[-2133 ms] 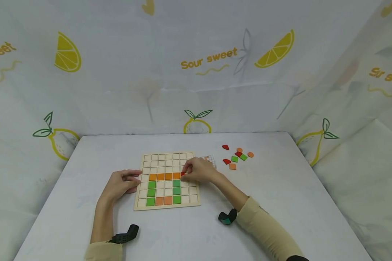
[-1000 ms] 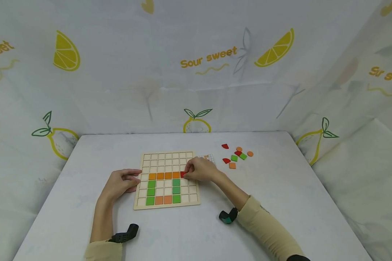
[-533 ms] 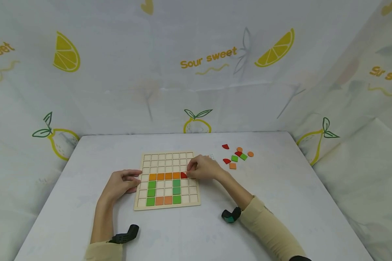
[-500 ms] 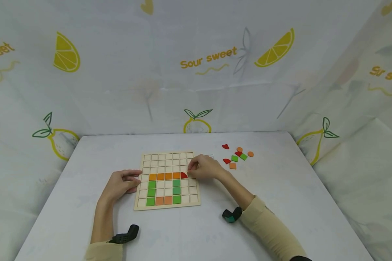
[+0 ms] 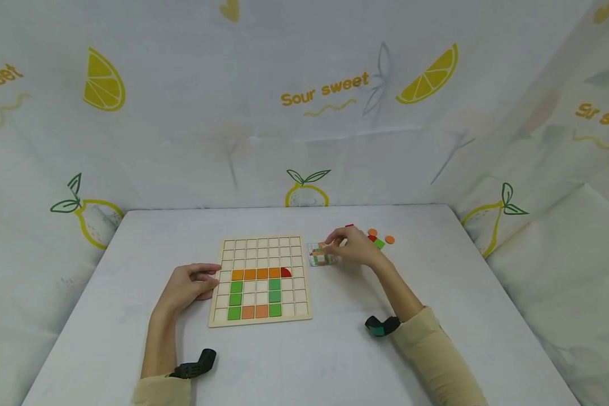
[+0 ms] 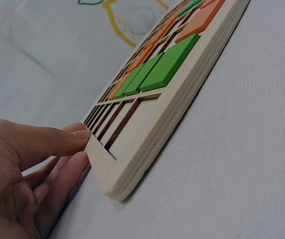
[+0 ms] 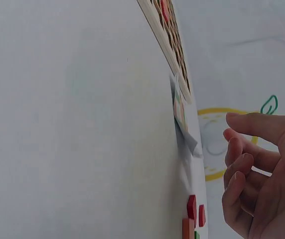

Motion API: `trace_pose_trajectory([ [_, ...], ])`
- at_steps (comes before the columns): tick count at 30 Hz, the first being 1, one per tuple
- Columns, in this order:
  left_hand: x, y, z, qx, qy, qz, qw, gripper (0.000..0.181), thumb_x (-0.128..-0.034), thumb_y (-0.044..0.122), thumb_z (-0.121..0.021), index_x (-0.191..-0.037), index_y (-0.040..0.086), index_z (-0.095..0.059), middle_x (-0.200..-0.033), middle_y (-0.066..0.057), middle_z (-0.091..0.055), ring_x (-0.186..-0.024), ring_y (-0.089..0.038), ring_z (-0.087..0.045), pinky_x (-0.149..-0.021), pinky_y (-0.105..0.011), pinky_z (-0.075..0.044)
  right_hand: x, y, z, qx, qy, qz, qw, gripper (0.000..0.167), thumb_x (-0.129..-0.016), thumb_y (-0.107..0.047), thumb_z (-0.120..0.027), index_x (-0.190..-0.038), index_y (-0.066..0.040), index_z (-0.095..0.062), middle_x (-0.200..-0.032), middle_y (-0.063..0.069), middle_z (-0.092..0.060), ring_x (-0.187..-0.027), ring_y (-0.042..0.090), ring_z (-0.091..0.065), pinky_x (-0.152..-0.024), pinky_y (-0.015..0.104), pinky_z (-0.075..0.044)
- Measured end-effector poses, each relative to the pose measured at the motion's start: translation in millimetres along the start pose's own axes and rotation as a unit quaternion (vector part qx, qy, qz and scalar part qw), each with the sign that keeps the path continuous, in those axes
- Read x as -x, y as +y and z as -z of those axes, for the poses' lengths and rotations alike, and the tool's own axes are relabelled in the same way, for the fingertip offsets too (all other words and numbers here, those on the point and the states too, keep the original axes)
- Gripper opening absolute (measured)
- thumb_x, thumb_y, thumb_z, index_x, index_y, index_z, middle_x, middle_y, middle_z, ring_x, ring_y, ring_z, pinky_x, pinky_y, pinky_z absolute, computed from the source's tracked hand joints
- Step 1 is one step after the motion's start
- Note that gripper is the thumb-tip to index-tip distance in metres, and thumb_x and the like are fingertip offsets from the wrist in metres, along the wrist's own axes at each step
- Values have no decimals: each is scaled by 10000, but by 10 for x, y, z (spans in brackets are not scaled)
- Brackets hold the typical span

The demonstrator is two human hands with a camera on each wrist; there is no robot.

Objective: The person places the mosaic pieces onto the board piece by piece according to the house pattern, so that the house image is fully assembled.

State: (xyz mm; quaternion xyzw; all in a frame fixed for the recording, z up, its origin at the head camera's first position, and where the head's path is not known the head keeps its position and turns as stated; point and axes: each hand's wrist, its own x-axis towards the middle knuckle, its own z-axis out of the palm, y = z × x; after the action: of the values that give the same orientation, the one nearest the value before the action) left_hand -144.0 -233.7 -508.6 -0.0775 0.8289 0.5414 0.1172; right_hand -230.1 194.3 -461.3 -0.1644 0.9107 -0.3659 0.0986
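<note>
A square wooden grid board (image 5: pixel 261 323) lies on the table, with orange and green square tiles and one red quarter-circle piece (image 5: pixel 286 272) in its cells. My left hand (image 5: pixel 185 287) touches the board's left edge with its fingertips; in the left wrist view, thumb and fingers (image 6: pixel 75 143) meet the rim near the corner. To the right of the board my right hand (image 5: pixel 355 246) is in the air with loosely bent fingers, over the edge of a printed grid card (image 5: pixel 316 255). Nothing shows between its fingers (image 7: pixel 252 124) in the right wrist view.
Loose pieces lie beyond and right of my right hand: orange discs (image 5: pixel 389 239), a green square (image 5: pixel 379 243) and red pieces (image 5: pixel 349 226), some partly covered by the hand. A patterned white cloth (image 5: pixel 208 141) hangs behind the table.
My right hand has let go of the red quarter-circle, which sits in the cell after the orange row, and has moved right towards the loose pieces, uncovering the card. The left hand stays put.
</note>
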Motion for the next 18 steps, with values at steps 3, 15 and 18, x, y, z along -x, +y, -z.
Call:
trace_pose_trajectory([
  [3,-1,9,1,13,-9,-8,10000,465,-973,79,-783,-1423,11,-685,-1066,-81,-734,-892,-114,-695,-724,-218,-652,33,146,107,-150,66,-152,9997,211,-967,-203,-789,-1102,-40,-779,-932,74,-656,-707,162,-532,-629,262,-436],
  [15,8,25,10,87,-39,-19,10000,465,-972,74,-782,-1422,10,-686,-1067,-79,-734,-894,-106,-696,-728,-214,-650,106,571,295,-152,19,-561,9983,262,-912,-139,-857,-1104,20,-777,-863,59,-622,-812,165,-526,-711,246,-437],
  [18,7,20,12,74,-45,-43,10000,462,-973,73,-779,-1421,8,-687,-1064,-84,-735,-885,-108,-699,-727,-214,-651,120,609,305,-35,2,-703,9975,267,-900,-174,-879,-1097,-15,-793,-852,25,-604,-804,170,-517,-707,256,-429],
])
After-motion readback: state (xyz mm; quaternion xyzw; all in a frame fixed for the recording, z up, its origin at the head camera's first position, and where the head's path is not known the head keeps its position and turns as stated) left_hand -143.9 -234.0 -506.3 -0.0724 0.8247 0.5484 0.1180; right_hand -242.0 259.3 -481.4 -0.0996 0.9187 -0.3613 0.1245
